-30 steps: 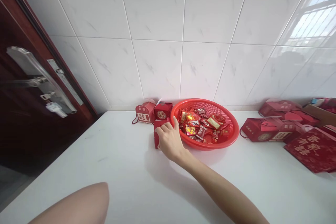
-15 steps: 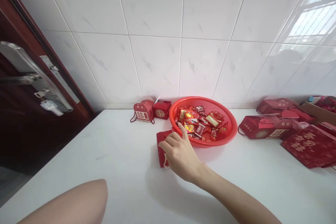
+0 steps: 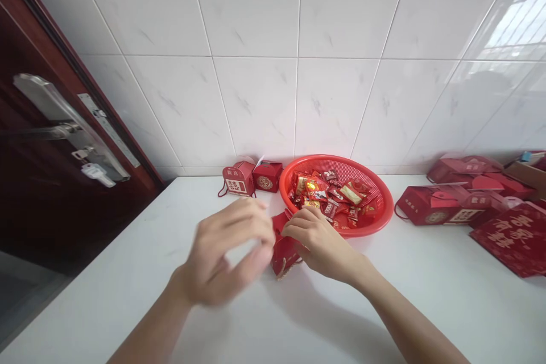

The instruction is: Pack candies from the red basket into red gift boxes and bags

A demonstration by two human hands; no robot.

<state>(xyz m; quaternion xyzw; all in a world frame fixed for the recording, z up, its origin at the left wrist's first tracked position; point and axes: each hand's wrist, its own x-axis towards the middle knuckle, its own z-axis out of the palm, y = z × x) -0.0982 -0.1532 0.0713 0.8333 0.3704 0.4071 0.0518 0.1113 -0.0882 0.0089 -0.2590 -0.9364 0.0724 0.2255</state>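
Observation:
A small red box (image 3: 282, 251) with a twisted cord handle rests on the white table in front of a red plastic basket (image 3: 386, 213). Wrapped candies (image 3: 335, 196) fill the basket's bottom. My right hand (image 3: 322, 242) has its fingers curled over the red box's right side and top, gripping it. Just left of the box is my left hand (image 3: 228, 250), blurred, with thumb and fingers curved apart and nothing between them. Part of the box is hidden behind my right hand.
Two small red boxes (image 3: 239, 178) (image 3: 268, 176) stand by the tiled wall. More red boxes (image 3: 439, 205) and a flat red patterned packet (image 3: 512, 239) lie on the right. At the left is a dark red door (image 3: 38, 182) with a handle and keys.
My left hand has come in from the lower left, beside the red box. My right hand's index finger has lowered from the basket rim to the box. The view has shifted slightly.

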